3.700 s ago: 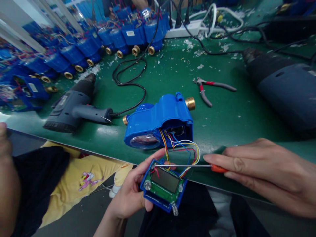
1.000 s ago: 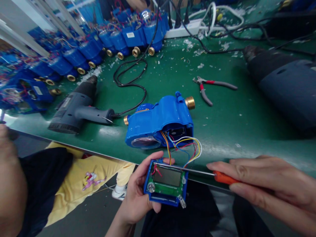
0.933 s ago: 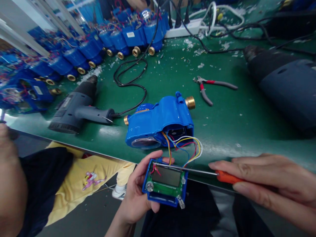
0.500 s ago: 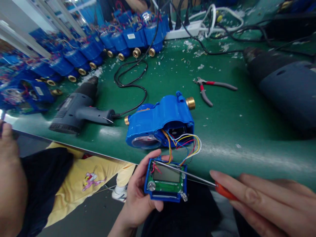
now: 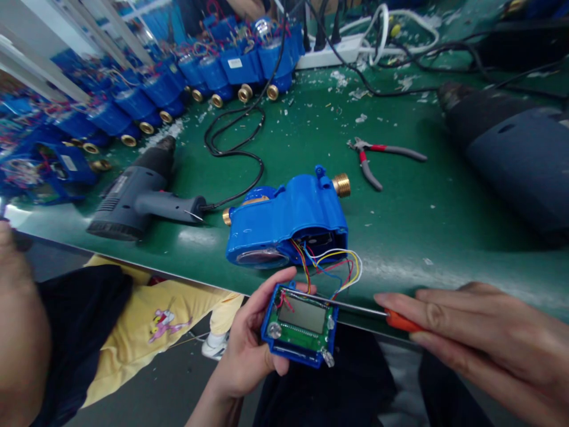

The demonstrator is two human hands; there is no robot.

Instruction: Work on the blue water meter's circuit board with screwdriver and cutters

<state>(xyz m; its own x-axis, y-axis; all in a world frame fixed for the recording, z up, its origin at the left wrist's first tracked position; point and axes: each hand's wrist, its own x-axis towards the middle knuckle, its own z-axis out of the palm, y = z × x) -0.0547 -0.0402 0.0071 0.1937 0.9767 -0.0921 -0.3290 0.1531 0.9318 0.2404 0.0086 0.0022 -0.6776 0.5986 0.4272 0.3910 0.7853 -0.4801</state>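
A small blue display module with a green circuit board is held in the left hand, just below the edge of the green worktop. An orange-handled screwdriver is gripped in the right hand, its tip laid at the module's upper left corner. Coloured wires are run from the module to a blue water meter on the worktop. A heat gun and pliers are seen lying beyond.

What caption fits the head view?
Left hand holds display module; right hand works screwdriver at it, beside blue meter.
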